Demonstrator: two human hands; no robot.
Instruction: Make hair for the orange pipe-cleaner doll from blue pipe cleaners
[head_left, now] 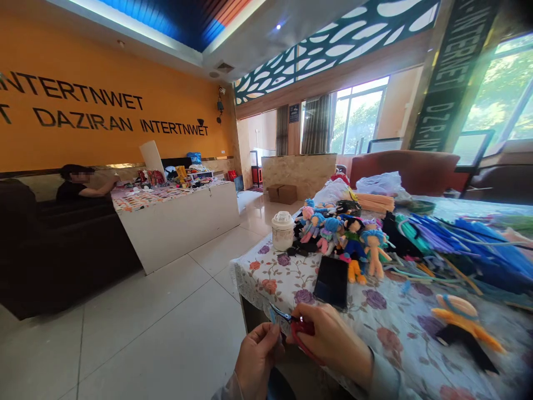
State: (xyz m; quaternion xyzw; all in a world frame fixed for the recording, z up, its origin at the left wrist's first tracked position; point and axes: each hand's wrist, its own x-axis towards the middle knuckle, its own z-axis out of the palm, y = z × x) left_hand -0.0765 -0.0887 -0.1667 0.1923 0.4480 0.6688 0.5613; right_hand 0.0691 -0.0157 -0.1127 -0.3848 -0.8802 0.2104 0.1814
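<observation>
At the table's near edge, my right hand (333, 340) is wrapped round red-handled scissors (281, 314), their dark blades pointing left. My left hand (259, 353) is closed in a pinch just below the blades. A small pale-blue piece (272, 315) sticks up from its fingertips beside the blades; its kind is too small to make out. On the flowered tablecloth, a dark phone (331, 282) lies beyond my right hand. To the right rests an orange fuzzy doll (464, 319) with a blue band on its head and black legs.
Several small fuzzy dolls (328, 233) crowd the table behind the phone, beside a white lidded cup (282, 231). Bundles of blue pipe cleaners (478, 250) spread at the right. Across the tiled floor, a person (77, 186) sits at a cluttered counter (183, 222). A cardboard box (283, 194) stands farther back.
</observation>
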